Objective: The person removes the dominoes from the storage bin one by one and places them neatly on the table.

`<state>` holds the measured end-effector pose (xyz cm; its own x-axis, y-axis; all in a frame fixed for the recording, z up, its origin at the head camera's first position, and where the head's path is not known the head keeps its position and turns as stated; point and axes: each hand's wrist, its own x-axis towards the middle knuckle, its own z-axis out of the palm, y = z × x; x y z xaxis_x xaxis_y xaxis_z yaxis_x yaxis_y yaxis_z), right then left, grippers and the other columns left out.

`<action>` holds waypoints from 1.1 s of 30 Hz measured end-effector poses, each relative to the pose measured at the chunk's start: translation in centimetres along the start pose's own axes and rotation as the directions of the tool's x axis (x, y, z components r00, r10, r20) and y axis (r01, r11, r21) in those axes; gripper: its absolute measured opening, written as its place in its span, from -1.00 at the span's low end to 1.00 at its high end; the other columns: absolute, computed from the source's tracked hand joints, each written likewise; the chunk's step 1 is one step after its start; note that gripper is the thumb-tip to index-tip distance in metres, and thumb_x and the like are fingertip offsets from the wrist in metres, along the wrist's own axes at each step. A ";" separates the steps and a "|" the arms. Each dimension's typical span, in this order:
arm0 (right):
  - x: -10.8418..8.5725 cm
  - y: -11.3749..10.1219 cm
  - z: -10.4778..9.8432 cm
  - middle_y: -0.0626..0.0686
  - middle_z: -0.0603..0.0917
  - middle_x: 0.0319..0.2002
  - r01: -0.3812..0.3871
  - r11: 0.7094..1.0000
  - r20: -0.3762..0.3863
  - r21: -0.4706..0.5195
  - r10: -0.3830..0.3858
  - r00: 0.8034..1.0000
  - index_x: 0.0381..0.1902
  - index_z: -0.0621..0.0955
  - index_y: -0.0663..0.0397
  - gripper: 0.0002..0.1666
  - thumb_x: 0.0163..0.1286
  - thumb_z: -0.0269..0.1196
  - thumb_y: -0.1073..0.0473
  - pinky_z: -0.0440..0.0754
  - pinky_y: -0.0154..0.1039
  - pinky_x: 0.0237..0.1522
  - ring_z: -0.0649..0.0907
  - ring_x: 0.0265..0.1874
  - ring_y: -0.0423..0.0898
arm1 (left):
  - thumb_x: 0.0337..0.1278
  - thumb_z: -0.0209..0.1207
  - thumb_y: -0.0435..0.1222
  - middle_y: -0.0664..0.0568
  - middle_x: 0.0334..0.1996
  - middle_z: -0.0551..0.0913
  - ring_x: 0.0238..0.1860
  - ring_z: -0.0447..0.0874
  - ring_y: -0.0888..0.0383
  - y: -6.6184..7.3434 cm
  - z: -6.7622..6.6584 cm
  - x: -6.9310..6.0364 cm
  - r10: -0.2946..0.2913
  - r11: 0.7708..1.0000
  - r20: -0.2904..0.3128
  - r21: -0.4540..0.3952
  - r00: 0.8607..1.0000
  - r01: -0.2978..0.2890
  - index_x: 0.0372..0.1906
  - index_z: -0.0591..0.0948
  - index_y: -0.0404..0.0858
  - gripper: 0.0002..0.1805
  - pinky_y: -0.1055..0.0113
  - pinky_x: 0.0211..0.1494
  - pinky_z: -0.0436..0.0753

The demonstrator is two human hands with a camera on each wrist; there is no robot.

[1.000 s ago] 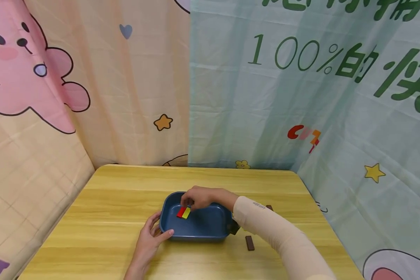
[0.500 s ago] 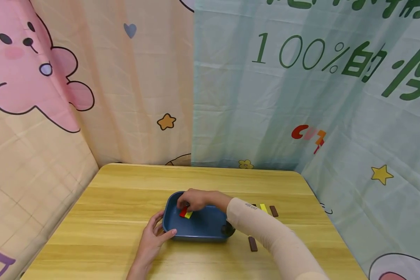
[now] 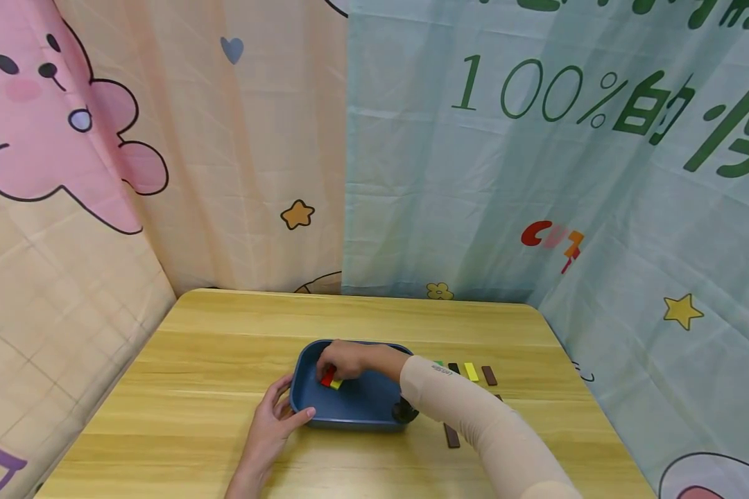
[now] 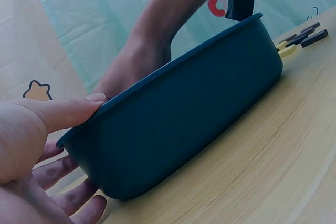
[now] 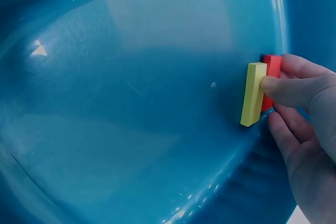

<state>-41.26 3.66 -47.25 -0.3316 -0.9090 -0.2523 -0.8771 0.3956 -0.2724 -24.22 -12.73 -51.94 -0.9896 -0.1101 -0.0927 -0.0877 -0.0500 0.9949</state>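
Note:
A deep blue plastic basin (image 3: pixel 368 402) stands on the table. My left hand (image 3: pixel 267 430) holds its near left corner, thumb on the rim and the other fingers outside along the end wall. Down inside, my right hand (image 3: pixel 345 359) pinches a small red block (image 5: pixel 273 69) near the left end. A yellow block (image 5: pixel 253 95) stands right beside the red one, touched by or very close to my right thumb (image 5: pixel 278 88). My other right fingers reach behind the red block and are partly hidden.
Right of the basin lie several small blocks: brown (image 3: pixel 489 375), yellow (image 3: pixel 471 372), black (image 3: pixel 453 367), green (image 3: pixel 439 363), and a dark brown one (image 3: pixel 452 435) nearer me. My right sleeve (image 3: pixel 474 416) crosses above the table and hides part of that area.
My right hand has moved slightly left and down inside the basin, from beside the yellow block onto the red one. My left hand keeps its hold on the corner.

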 end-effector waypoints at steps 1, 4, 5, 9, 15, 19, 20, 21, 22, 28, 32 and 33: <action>0.1 0.0 0.0 -0.15 0.73 -0.12 0.004 1.000 0.001 -0.004 -0.004 1.000 0.01 0.78 0.02 -0.64 0.34 0.36 0.46 0.49 -0.59 -0.10 0.57 -0.23 -0.33 | 0.19 0.43 -0.44 -0.27 0.50 0.25 0.42 0.37 -0.23 0.0 0.0 0.0 0.001 1.000 0.001 0.006 1.000 -0.001 0.56 0.24 -0.29 -0.11 0.09 0.36 0.51; 0.3 -0.1 0.0 -0.17 0.71 -0.19 0.019 1.000 -0.001 -0.016 -0.019 1.000 -0.05 0.79 0.01 -0.69 0.35 0.37 0.45 0.50 -0.59 -0.14 0.57 -0.26 -0.33 | 0.19 0.44 -0.42 -0.27 0.50 0.24 0.42 0.36 -0.24 0.0 -0.1 0.0 -0.004 1.000 0.001 0.016 1.000 0.004 0.56 0.23 -0.28 -0.10 0.06 0.37 0.50; 0.4 -0.1 0.0 -0.17 0.70 -0.21 0.024 1.000 -0.001 -0.020 -0.024 1.000 -0.07 0.79 0.00 -0.70 0.34 0.37 0.45 0.50 -0.58 -0.16 0.57 -0.27 -0.33 | 0.19 0.44 -0.42 -0.27 0.50 0.24 0.42 0.36 -0.23 0.0 -0.1 0.0 -0.004 1.000 0.001 0.016 1.000 0.004 0.57 0.24 -0.28 -0.10 0.08 0.36 0.51; 0.5 -0.2 0.2 -0.18 0.67 -0.31 0.029 0.999 0.001 -0.013 -0.029 1.000 -0.18 0.76 0.00 -0.78 0.35 0.38 0.42 0.51 -0.57 -0.23 0.56 -0.34 -0.33 | 0.18 0.45 -0.43 -0.25 0.50 0.26 0.41 0.38 -0.20 0.0 -0.1 -0.1 -0.004 1.000 0.002 0.000 1.000 0.004 0.56 0.25 -0.26 -0.11 0.23 0.28 0.56; 0.0 -0.6 -0.3 -0.14 0.66 -0.34 0.021 0.999 -0.007 0.041 -0.021 1.000 -0.23 0.70 0.00 -0.81 0.36 0.35 0.42 0.49 -0.55 -0.28 0.54 -0.38 -0.32 | 0.18 0.45 -0.42 -0.27 0.50 0.25 0.40 0.38 -0.20 -0.2 -0.2 0.0 0.007 1.000 0.006 0.002 1.000 -0.007 0.56 0.24 -0.29 -0.10 0.33 0.24 0.55; -0.7 -0.8 -0.9 -0.16 0.61 -0.37 -0.014 0.995 -0.039 0.094 0.018 0.999 -0.23 0.66 0.00 -0.82 0.39 0.35 0.40 0.50 -0.52 -0.30 0.53 -0.39 -0.30 | 0.17 0.46 -0.42 -0.25 0.50 0.27 0.40 0.39 -0.20 -0.1 -0.1 0.0 0.011 1.000 0.004 0.002 1.000 -0.011 0.54 0.27 -0.28 -0.11 0.28 0.27 0.54; -0.9 -0.8 -1.0 -0.17 0.60 -0.38 -0.028 0.994 -0.049 0.110 0.033 0.998 -0.23 0.66 -0.01 -0.82 0.39 0.35 0.39 0.50 -0.51 -0.30 0.53 -0.39 -0.29 | 0.17 0.45 -0.42 -0.25 0.50 0.27 0.40 0.39 -0.21 -0.1 0.0 0.0 0.014 1.000 0.008 0.003 1.000 -0.014 0.54 0.26 -0.28 -0.12 0.25 0.28 0.54; -1.1 -0.8 -1.1 -0.17 0.58 -0.39 -0.038 0.992 -0.058 0.122 0.045 0.997 -0.23 0.65 -0.02 -0.82 0.40 0.35 0.38 0.50 -0.51 -0.31 0.53 -0.40 -0.29 | 0.17 0.45 -0.41 -0.26 0.50 0.26 0.40 0.38 -0.22 -0.1 0.0 0.0 0.018 1.000 0.010 0.006 1.000 -0.018 0.55 0.26 -0.29 -0.11 0.24 0.29 0.53; -1.3 -0.8 -1.2 -0.18 0.57 -0.40 -0.046 0.989 -0.065 0.139 0.056 0.996 -0.23 0.64 -0.02 -0.82 0.41 0.35 0.38 0.51 -0.50 -0.31 0.53 -0.40 -0.28 | 0.17 0.46 -0.41 -0.26 0.50 0.26 0.41 0.38 -0.22 -0.2 0.1 0.0 0.020 1.000 0.011 0.008 1.000 -0.020 0.55 0.26 -0.29 -0.11 0.23 0.29 0.52; -2.1 -0.7 -1.5 -0.14 0.59 -0.36 -0.069 0.946 -0.095 0.318 0.104 0.990 -0.18 0.63 0.02 -0.82 0.40 0.36 0.40 0.59 -0.46 -0.26 0.56 -0.37 -0.25 | 0.18 0.44 -0.42 -0.26 0.49 0.27 0.40 0.39 -0.21 0.0 0.0 -0.1 0.018 1.000 0.003 0.011 1.000 -0.018 0.55 0.25 -0.29 -0.12 0.16 0.34 0.48; -2.5 -0.7 -1.5 -0.08 0.62 -0.33 -0.072 0.848 -0.113 0.525 0.154 0.982 -0.15 0.65 0.08 -0.82 0.37 0.38 0.40 0.66 -0.39 -0.21 0.57 -0.34 -0.20 | 0.20 0.44 -0.41 -0.29 0.49 0.25 0.40 0.38 -0.24 0.1 -0.1 -0.1 0.016 1.000 0.004 0.018 1.000 -0.016 0.56 0.23 -0.31 -0.11 -0.01 0.42 0.42; -2.6 -0.7 -1.5 -0.05 0.63 -0.32 -0.072 0.811 -0.111 0.580 0.166 0.980 -0.14 0.65 0.10 -0.82 0.37 0.38 0.40 0.67 -0.37 -0.20 0.58 -0.33 -0.18 | 0.20 0.44 -0.41 -0.29 0.49 0.25 0.41 0.37 -0.25 0.1 -0.1 -0.1 0.014 1.000 0.004 0.018 1.000 -0.014 0.56 0.22 -0.31 -0.11 -0.05 0.43 0.40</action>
<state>-40.30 5.57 -45.03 -0.5092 -0.8396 -0.1893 -0.4861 0.4621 -0.7417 -24.10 -12.81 -51.80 -0.9911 -0.1073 -0.0785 -0.0756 -0.0308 0.9967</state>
